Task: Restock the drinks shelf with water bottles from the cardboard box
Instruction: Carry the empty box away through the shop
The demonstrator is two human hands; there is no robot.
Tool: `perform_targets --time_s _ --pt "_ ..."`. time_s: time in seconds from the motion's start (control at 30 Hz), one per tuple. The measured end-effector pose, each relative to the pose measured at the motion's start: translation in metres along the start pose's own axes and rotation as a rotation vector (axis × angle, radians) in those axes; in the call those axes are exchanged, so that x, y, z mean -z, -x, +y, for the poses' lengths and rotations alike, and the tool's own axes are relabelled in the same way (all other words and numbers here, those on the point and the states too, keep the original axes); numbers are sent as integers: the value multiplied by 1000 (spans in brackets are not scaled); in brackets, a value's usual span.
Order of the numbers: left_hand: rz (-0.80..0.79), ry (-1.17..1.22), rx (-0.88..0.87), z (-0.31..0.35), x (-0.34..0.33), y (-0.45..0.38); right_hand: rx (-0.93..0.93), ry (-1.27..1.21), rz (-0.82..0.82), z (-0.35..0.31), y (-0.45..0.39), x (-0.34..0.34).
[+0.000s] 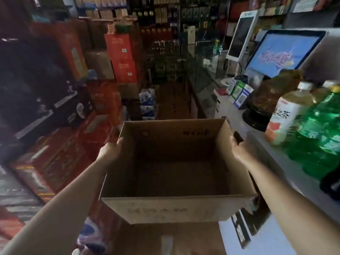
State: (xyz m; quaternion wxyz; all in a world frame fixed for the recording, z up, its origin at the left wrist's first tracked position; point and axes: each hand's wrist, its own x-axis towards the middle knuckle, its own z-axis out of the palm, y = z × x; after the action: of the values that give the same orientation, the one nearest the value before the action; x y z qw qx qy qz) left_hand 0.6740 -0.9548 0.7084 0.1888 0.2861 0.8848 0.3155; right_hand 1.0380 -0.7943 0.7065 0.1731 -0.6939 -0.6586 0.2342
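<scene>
In the head view we hold the box (174, 172) in mid-air at 6 o'clock, left hand (111, 150) gripping its left wall and right hand (237, 149) its right wall; it looks empty, so we judge it light, stiff but crushable, best carried by its sides.

on the right a pale tabletop (261, 144) carries a lit blue monitor (283, 52), a white upright screen (241, 35) behind it, small blue and green boxes (240, 92), a tea bottle with a white cap (288, 115) and a big green bottle (320, 133) just beside it. red cartons (121, 57) are stacked on the left, dark cases (36, 92) nearer. blue and white packs (148, 103) sit down the aisle, with dim shelves (161, 15) of goods behind.
</scene>
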Motion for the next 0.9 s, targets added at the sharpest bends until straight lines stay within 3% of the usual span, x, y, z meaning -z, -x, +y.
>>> perform_targets --time_s 0.37,0.53,0.9 --pt "-1 15 -14 107 -85 -268 43 -129 -22 -106 -276 -72" --pt "-20 34 15 155 -113 -376 48 -71 -24 -158 -385 -88" --pt "-91 47 63 227 -197 -649 -32 -13 5 -259 -626 -189"
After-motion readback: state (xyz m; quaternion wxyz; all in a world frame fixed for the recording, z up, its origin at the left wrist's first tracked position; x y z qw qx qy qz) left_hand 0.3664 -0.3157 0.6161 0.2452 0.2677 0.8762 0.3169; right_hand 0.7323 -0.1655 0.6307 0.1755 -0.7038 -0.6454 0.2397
